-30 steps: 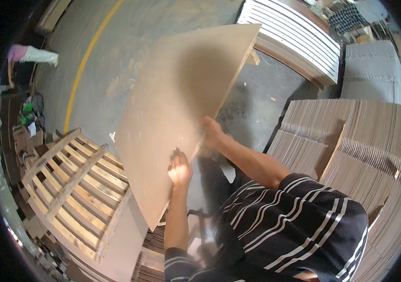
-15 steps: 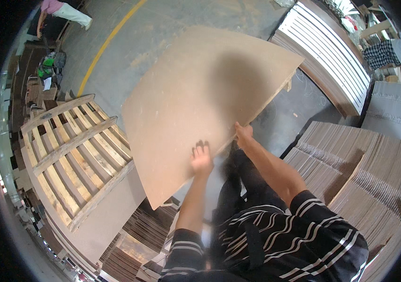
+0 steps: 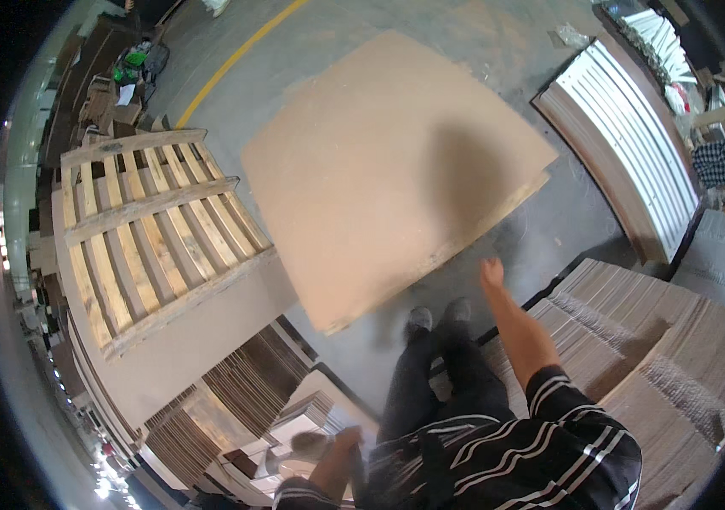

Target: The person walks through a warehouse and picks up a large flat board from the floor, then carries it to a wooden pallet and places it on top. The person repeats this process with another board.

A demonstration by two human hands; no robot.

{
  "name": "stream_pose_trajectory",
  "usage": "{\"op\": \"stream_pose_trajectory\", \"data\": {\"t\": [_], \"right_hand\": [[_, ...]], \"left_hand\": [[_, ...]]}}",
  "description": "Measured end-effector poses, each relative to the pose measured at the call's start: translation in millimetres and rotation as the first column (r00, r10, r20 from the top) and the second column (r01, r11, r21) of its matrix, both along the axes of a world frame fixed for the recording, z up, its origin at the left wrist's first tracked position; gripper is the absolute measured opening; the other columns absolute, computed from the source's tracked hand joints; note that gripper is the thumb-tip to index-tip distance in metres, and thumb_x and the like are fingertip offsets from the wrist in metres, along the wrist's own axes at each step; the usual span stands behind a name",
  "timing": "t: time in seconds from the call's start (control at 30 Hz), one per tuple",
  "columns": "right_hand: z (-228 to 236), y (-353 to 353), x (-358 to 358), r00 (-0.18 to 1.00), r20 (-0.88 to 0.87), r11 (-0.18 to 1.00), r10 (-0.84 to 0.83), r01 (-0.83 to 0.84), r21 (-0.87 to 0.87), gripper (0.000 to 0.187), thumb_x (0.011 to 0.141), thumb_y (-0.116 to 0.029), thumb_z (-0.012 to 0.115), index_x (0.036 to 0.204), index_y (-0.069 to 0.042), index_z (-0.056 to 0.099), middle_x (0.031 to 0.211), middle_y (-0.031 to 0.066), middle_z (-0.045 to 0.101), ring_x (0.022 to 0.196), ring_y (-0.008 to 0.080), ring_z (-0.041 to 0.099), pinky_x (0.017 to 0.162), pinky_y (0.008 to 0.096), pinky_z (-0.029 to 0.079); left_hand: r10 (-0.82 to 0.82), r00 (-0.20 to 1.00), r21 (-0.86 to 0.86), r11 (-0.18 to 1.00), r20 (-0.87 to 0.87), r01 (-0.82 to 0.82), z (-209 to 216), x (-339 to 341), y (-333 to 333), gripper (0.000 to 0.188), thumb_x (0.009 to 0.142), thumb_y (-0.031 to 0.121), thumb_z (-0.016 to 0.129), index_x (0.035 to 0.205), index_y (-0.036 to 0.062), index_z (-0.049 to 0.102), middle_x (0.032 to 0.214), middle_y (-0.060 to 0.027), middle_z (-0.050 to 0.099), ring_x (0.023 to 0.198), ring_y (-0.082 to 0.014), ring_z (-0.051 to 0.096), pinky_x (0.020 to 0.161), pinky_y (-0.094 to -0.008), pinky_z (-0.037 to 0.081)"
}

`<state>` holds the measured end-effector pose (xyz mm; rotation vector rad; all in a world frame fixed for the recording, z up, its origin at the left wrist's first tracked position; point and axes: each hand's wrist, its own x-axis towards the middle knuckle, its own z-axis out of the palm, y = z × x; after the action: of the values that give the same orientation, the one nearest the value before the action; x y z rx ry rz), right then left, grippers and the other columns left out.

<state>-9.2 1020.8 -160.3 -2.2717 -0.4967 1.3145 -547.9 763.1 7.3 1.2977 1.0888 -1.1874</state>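
A large flat brown board (image 3: 388, 161) lies in front of me on top of a wooden pallet (image 3: 430, 265), whose pale edge shows along the near side. My right hand (image 3: 491, 272) is in the air just off that near edge, its fingers curled together with nothing visible in them. Down by my left side is my left hand (image 3: 344, 444), apart from the board. Motion blur and the angle hide its fingers. Stacked white and brown cartons (image 3: 303, 421) sit below and beside it.
To the left, a slatted wooden pallet (image 3: 154, 229) rests on a stack of pale sheets (image 3: 201, 357). Bundled flat cardboard (image 3: 626, 327) stands close on my right. Farther right is a stack topped with a white ribbed sheet (image 3: 630, 144). A yellow line (image 3: 239, 55) crosses the grey floor.
Both hands have left the board: the right drew off its near edge, the left dropped back to my side. The board now lies flatter on the pallet. My view has shifted.
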Motion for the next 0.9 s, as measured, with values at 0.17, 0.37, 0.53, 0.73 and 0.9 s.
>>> {"op": "stream_pose_trajectory", "data": {"t": [0.17,0.37,0.53,0.73,0.9], "right_hand": [[58.7,-184.1,26.4,0.958,0.182,0.938,0.222,-0.158,-0.31,0.038,0.078,-0.031,0.055,0.095,0.002,0.064,0.088,0.0225,0.064,0.087,0.0342,0.062,0.071,0.0422,0.048],[105.9,-261.3,84.5,0.775,-0.179,0.634,0.607,-0.607,-0.48,0.023,0.078,-0.017,0.047,0.081,0.0,0.062,0.069,0.0165,0.059,0.062,0.027,0.059,0.052,0.0413,0.044],[132.2,-158.9,77.5,0.939,0.028,0.9,0.344,-0.321,-0.294,0.032,0.08,-0.028,0.056,0.098,-0.002,0.063,0.086,0.0138,0.062,0.073,0.026,0.058,0.065,0.0379,0.046],[135.7,-16.5,49.0,0.975,-0.081,0.97,0.208,-0.217,-0.114,0.036,0.077,-0.028,0.059,0.106,-0.007,0.062,0.101,0.0153,0.063,0.092,0.0286,0.06,0.079,0.0377,0.046],[156.9,49.4,15.1,0.792,0.193,0.813,0.58,-0.579,-0.068,0.037,0.078,-0.034,0.06,0.105,-0.008,0.063,0.108,0.0182,0.06,0.103,0.0343,0.055,0.089,0.0413,0.043]], "left_hand": [[0.217,0.971,0.114,0.972,-0.101,-0.205,26.7,25.8,-35.6,0.041,0.074,0.04,0.064,0.107,0.0151,0.058,0.112,-0.0118,0.057,0.108,-0.0315,0.053,0.088,-0.0458,0.044],[0.383,0.818,0.48,0.671,0.429,-0.565,20.8,89.3,11.3,0.031,0.081,0.033,0.054,0.102,0.0108,0.06,0.089,-0.0137,0.065,0.083,-0.0381,0.061,0.073,-0.0473,0.048],[0.169,0.894,0.624,0.663,0.414,-0.414,-12.3,94.4,58.0,0.037,0.086,0.03,0.047,0.119,0.0132,0.054,0.12,-0.0114,0.054,0.112,-0.0331,0.048,0.094,-0.0425,0.038],[0.184,0.951,0.582,0.756,0.251,-0.299,-0.8,67.8,153.1,0.037,0.08,0.033,0.055,0.111,0.0134,0.059,0.115,-0.0136,0.057,0.107,-0.0333,0.053,0.092,-0.0436,0.041],[0.068,0.962,0.601,0.768,0.265,-0.22,11.8,46.9,249.4,0.033,0.085,0.033,0.049,0.112,0.0155,0.059,0.111,-0.0124,0.059,0.098,-0.036,0.056,0.08,-0.0476,0.045]]}}
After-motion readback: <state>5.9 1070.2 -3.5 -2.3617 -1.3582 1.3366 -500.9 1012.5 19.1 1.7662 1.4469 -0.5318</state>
